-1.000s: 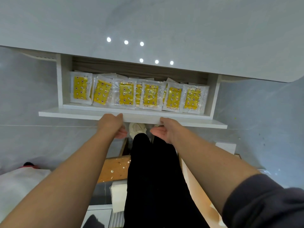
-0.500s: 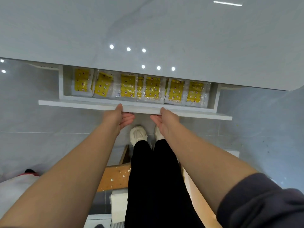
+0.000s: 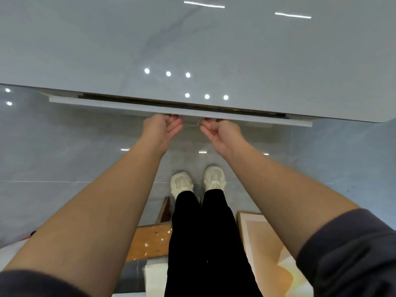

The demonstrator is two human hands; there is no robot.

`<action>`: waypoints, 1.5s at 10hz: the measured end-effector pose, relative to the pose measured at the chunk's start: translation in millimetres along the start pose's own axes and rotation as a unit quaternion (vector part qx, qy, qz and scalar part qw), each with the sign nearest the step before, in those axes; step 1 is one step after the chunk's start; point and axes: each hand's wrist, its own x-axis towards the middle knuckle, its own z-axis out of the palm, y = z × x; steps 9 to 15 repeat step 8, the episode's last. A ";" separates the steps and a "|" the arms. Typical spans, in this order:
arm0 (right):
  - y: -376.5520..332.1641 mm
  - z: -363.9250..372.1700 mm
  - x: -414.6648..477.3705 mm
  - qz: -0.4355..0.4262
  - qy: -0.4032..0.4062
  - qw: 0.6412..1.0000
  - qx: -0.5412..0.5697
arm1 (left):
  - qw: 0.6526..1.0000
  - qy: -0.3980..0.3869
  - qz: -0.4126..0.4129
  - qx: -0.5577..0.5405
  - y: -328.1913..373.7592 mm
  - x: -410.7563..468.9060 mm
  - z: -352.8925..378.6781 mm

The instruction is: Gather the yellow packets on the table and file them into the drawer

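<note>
Both hands sit low at the middle of the drawer [image 3: 107, 105], a little apart, because that is where a shove bears evenly on it. The left hand [image 3: 162, 128] and the right hand [image 3: 221, 132] each curl their fingers up around the lower lip of its white front panel, the fingertips tucked out of sight beneath it. The hold is narrow and hooked, on the panel and nothing else. Between them hangs what seems a small clear pull [image 3: 191, 123], which neither hand plainly holds. I judge this to be the closing step, with the filing done.

The drawer is all but shut under the glossy grey tabletop [image 3: 192, 39] — only a thin dark slit [image 3: 150, 102] shows along the top of the panel. The yellow packets are not in view anywhere. They are presumably inside the drawer, though the slit is too narrow to confirm it. The person's white shoes [image 3: 182, 183] stand on the tiled floor below.
</note>
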 end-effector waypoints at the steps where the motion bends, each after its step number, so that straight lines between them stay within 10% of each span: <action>1: -5.3 6.3 4.9 -0.002 -0.019 1.000 -0.002 | 0.999 -0.021 0.005 -0.036 6.0 3.8 8.5; 5: -9.7 9.2 12.0 0.001 -0.082 0.997 -0.006 | 0.991 -0.066 0.021 -0.116 10.6 8.1 24.6; 7: -43.9 9.1 -16.3 0.025 -0.057 0.951 -0.304 | 0.976 0.018 0.012 0.215 18.9 4.1 33.9; 8: -53.4 4.7 -24.1 -0.056 -0.030 0.947 -0.315 | 0.889 0.078 0.092 0.441 23.4 -6.4 41.5; 15: -53.4 4.7 -24.1 -0.056 -0.030 0.947 -0.315 | 0.889 0.078 0.092 0.441 23.4 -6.4 41.5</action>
